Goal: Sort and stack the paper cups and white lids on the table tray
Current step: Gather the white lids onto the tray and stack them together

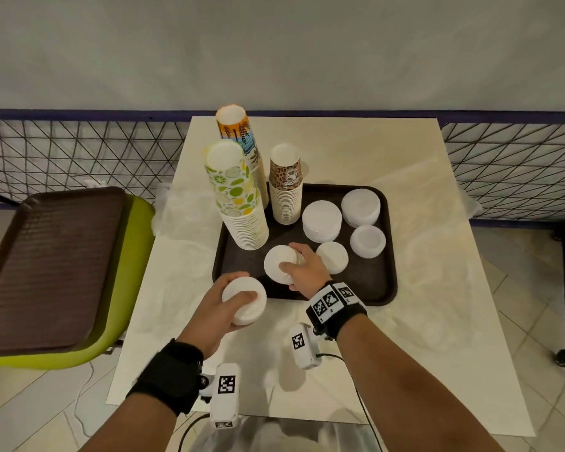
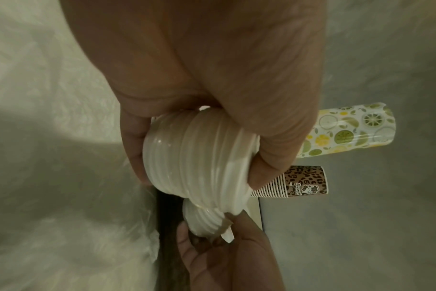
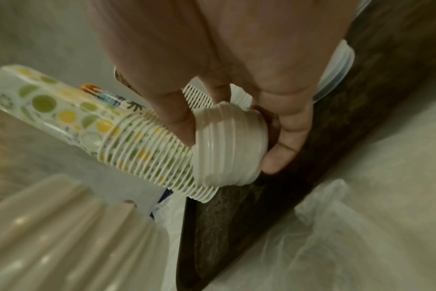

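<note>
Your left hand (image 1: pixel 224 306) curled round a stack of white lids (image 1: pixel 244 300) at lower centre over the table (image 1: pixel 437 288), your right hand (image 1: pixel 304 267) gripping another lid stack (image 1: pixel 279 264) above the dark tray (image 1: pixel 385 275), cup stacks (image 1: pixel 238 197) upright at the tray's upper left, four lid piles (image 1: pixel 322 220) to the right.

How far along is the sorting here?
Done: three cup stacks stand sorted by print at the tray's far left, and four lid piles sit on its right. In hand: left hand and right hand each grip a lid stack. Left: placing those.
</note>
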`<state>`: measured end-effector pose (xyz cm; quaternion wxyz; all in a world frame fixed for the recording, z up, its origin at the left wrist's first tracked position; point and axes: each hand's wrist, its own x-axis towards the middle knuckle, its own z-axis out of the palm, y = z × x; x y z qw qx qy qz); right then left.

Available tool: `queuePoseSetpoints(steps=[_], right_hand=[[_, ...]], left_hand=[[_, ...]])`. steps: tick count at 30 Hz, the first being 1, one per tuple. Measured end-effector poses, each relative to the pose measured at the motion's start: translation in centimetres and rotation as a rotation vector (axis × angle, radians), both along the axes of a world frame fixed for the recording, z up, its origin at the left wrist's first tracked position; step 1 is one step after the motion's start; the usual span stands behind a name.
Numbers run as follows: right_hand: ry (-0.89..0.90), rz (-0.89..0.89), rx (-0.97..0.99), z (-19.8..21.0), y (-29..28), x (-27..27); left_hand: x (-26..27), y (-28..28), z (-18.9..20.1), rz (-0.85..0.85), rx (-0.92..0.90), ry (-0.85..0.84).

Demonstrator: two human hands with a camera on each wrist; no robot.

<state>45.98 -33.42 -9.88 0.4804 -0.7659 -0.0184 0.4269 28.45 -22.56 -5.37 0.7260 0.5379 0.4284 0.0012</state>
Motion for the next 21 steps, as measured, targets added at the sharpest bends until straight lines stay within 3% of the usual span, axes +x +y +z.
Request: queuePoseSetpoints(steps=[6, 14, 21], right_hand=[[-0.060, 0.062, -0.123, -2.2, 1.9, -0.1], [-0.190, 0.261, -0.353, 0.3, 2.5, -0.1], [-0.295, 0.234, -0.369, 0.4, 3.0, -0.8]], left_hand=[[0.7, 1.7, -0.2, -0.022, -0.010, -0.010], [1.4, 2.3, -0.3, -0.044, -0.024, -0.025], [1.6, 2.4, -0.5, -0.027, -0.030, -0.018]])
